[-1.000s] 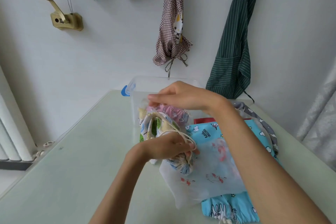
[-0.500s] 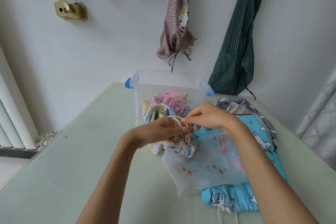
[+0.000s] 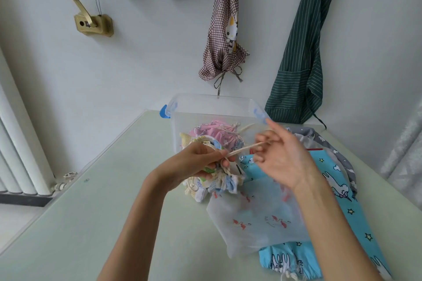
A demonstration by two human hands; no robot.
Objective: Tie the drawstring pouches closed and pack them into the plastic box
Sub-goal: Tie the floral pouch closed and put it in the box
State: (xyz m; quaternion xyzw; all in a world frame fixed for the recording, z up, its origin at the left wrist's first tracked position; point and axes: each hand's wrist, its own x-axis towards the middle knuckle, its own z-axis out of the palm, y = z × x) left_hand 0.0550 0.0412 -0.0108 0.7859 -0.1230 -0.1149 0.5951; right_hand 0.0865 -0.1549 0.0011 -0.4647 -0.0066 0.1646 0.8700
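— What's different from half a second back?

— Then both hands met at the gathered neck of the small patterned pouch (image 3: pixel 214 181). Now the right hand (image 3: pixel 279 157) has drawn away to the right, and the cream drawstring (image 3: pixel 245 149) runs taut between the two hands.

— So what is each hand doing?

— The left hand (image 3: pixel 196 162) is curled round the bunched neck of the pouch and grips it, just above the table (image 3: pixel 96 212). The right hand pinches the far end of the drawstring in its curled fingers, while its forefinger sticks up free.

— What does that mean for the job?

— My guess is that the cord is being pulled tight, either to cinch the mouth or to snug a knot. The neck looks well puckered, so this pouch seems nearly closed, though I can't tell whether a knot has been made; the left fingers hide that spot.

— And the box?

— The plastic box (image 3: pixel 228 105) stands at the far edge of the table, just behind the hands. A pink pouch (image 3: pixel 212 131) with its cord tied already lies inside it.

— More to do after this one?

— Yes. A sheer white pouch (image 3: pixel 258 219) lies flat near the right forearm, on top of a blue cartoon-print one (image 3: pixel 338 191), with a grey one (image 3: pixel 319 137) behind. Those all seem to be waiting their turn.
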